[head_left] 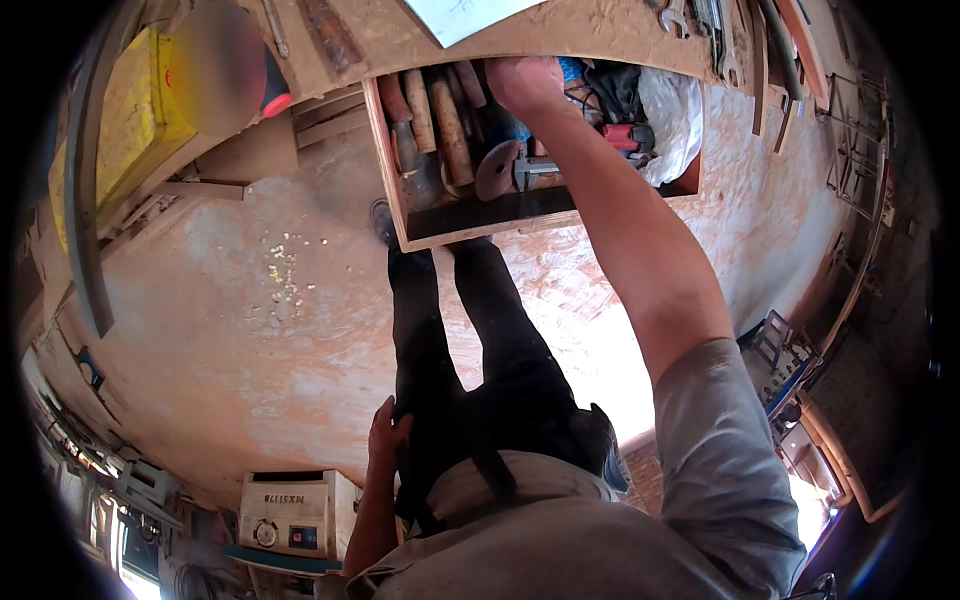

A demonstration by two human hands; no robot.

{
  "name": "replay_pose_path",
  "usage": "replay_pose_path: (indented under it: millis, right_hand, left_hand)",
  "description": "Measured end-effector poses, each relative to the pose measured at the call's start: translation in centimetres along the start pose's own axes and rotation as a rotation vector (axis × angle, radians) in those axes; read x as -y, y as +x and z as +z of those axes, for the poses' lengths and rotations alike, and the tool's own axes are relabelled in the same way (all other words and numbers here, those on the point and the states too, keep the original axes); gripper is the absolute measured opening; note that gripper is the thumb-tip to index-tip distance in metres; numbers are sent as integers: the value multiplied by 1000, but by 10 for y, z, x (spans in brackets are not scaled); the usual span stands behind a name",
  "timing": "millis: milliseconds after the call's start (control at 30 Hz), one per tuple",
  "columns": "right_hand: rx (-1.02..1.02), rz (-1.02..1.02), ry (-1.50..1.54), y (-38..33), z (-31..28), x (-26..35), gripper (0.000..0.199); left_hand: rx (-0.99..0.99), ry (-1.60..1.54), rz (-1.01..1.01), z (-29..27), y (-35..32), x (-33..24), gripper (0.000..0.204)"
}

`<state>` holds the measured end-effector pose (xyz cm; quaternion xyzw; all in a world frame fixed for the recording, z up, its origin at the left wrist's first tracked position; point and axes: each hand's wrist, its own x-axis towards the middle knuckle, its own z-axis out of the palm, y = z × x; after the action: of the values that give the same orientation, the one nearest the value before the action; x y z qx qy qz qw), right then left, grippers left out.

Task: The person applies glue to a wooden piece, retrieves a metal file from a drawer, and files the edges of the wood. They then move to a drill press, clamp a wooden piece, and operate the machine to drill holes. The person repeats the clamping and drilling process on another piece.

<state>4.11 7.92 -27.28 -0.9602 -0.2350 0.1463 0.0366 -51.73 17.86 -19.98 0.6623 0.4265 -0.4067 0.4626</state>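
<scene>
My right arm stretches forward over an open wooden drawer (pixel 490 233), and my right hand (pixel 527 86) reaches down inside it near the back edge. Its fingers are hidden, so what they touch cannot be made out. Left of that hand lie several wooden tool handles (pixel 451 132). Just below it are a brownish round disc (pixel 496 172) and a grey metal tool (pixel 538 168). To its right sit a red and black tool (pixel 626 138), a dark crumpled item (pixel 612 92) and a clear plastic bag (pixel 672 122). My left hand (pixel 387 434) hangs beside my thigh, fingers apart, holding nothing visible.
Above the drawer runs a workbench (pixel 590 38) bearing a white sheet (pixel 466 16) and wrenches (pixel 729 62). A yellow box (pixel 125 125) stands left. Behind me is a beige machine (pixel 297 512). Pale scraps (pixel 287 275) dot the floor. Metal frames (pixel 855 150) line the right side.
</scene>
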Motion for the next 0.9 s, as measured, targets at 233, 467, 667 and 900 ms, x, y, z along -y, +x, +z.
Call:
replay_pose_path:
  millis: [233,467,667,900]
  right_hand:
    - [-168,-57,5,1,31,-20,34]
    - [-160,-305,178,-100,17,14,20]
    - [77,-260,20,-110,2,11,20]
    - [-86,-188,159,-87,5,4,18]
  left_hand:
    - [18,41,110,0,2,-18,56]
    - [7,180,141,22,5,-14,57]
    - [25,202,142,28,5,-27,58]
    - [11,307,84,53,13,-36,64]
